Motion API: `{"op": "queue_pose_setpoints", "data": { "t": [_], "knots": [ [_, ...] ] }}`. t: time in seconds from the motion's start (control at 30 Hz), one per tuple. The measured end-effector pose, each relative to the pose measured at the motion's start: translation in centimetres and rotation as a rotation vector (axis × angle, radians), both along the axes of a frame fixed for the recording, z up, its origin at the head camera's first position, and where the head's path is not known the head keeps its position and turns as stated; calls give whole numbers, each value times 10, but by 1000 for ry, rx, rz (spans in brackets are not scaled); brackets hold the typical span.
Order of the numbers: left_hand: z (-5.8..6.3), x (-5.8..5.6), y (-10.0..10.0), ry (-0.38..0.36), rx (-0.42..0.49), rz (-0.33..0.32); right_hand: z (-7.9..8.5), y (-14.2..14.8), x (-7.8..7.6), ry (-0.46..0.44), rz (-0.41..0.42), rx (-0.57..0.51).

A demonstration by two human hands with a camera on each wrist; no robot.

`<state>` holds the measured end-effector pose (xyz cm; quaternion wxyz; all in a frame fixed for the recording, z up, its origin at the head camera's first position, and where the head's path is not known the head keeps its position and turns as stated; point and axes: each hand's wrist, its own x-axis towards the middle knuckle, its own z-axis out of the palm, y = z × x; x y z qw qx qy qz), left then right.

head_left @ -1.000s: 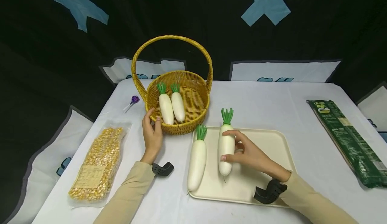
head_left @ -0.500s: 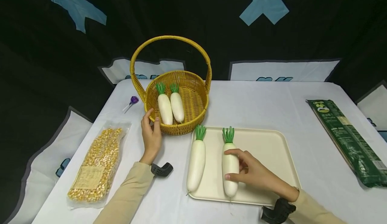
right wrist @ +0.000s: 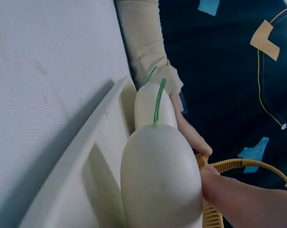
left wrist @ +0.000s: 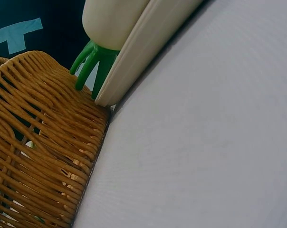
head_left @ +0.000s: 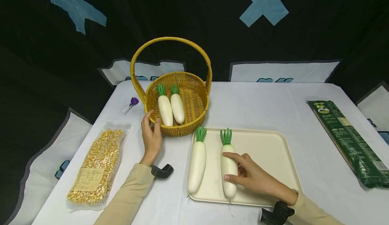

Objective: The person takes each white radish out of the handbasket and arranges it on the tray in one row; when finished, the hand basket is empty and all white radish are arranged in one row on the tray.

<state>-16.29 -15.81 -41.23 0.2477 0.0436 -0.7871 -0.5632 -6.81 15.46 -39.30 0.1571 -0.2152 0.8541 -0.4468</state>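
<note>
My right hand [head_left: 252, 176] holds a white radish [head_left: 227, 164] with green leaves between thumb and fingers, over the beige tray [head_left: 267, 150]. In the right wrist view this radish [right wrist: 160, 175] fills the foreground, with the thumb against its side. Left of it, a second white radish [head_left: 197, 167] lies along the tray's left edge. Two smaller white radishes, one on the left [head_left: 165, 110] and one on the right [head_left: 177, 108], lie in the yellow wicker basket [head_left: 194, 122]. My left hand [head_left: 151, 139] grips the basket's near-left rim; the left wrist view shows no fingers.
A bag of corn kernels [head_left: 97, 167] lies at the left of the white-covered table [head_left: 258, 103]. Beside the basket is a purple lollipop [head_left: 133, 101]. A long green package [head_left: 346, 140] lies at the far right. The basket's tall handle [head_left: 171, 38] arches above it.
My right hand has brought the radish down and nearer on the tray, then shifted it slightly left. The left hand stays at the basket rim.
</note>
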Motion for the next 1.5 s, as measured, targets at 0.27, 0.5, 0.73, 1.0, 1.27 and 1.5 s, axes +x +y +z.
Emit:
{"op": "queue_pose_setpoints", "data": {
  "t": [0.27, 0.5, 0.73, 1.0, 1.27, 1.5],
  "knots": [
    [-5, -2, -2, -5, -5, 4, 2, 1, 2, -7, 29, -20],
    [-5, -1, -2, -7, -3, 6, 3, 1, 0, 49, -6, -5],
    [-5, -1, -3, 8, 0, 18, 6, 1, -2, 74, -53, -24],
    [-4, -2, -2, 8, 5, 14, 4, 0, -2, 80, -84, -22],
    [-5, -2, -1, 10, 4, 10, 4, 1, -2, 109, -86, -30],
    [-5, -2, -1, 8, -3, 10, 5, 1, -1, 88, -76, -61]
  ]
}}
